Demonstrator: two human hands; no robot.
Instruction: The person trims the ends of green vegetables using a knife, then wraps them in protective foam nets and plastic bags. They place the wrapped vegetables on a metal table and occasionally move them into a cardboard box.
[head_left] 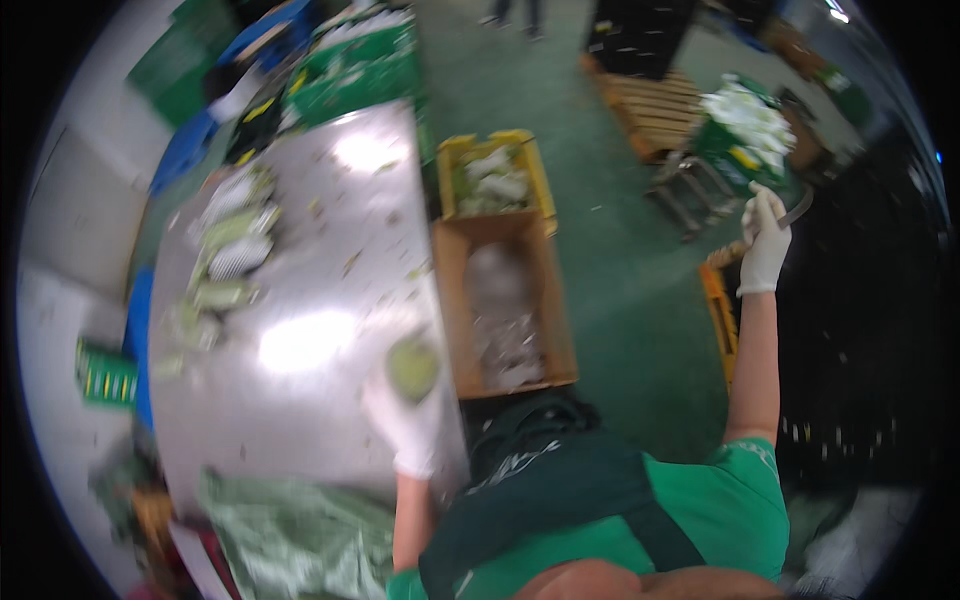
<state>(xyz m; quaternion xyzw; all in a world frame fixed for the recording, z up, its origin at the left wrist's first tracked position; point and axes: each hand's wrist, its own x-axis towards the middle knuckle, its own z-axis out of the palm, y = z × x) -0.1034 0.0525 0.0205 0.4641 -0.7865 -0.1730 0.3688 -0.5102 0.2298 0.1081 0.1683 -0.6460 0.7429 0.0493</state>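
Observation:
My left hand (pixel 400 418), in a white glove, is closed around a round green piece of produce (pixel 412 368) above the near right part of the metal table (pixel 320 420). Motion blurs it, so its exact kind is unclear. Out to the right, my gloved right hand (pixel 765 243) grips a knife with a curved grey blade (pixel 798 207); its handle is mostly hidden by the fingers. Along the table's left side lie several pale green vegetables (pixel 225 295), some in white foam netting (pixel 240 257).
Beside the table's right edge stands an open cardboard box (pixel 562 330) with clear plastic inside. Behind it is a yellow crate (pixel 447 180) of netted produce. Green plastic sheeting (pixel 300 530) lies near left. Farther right are a wooden pallet (pixel 655 105) and a filled green crate (pixel 720 150).

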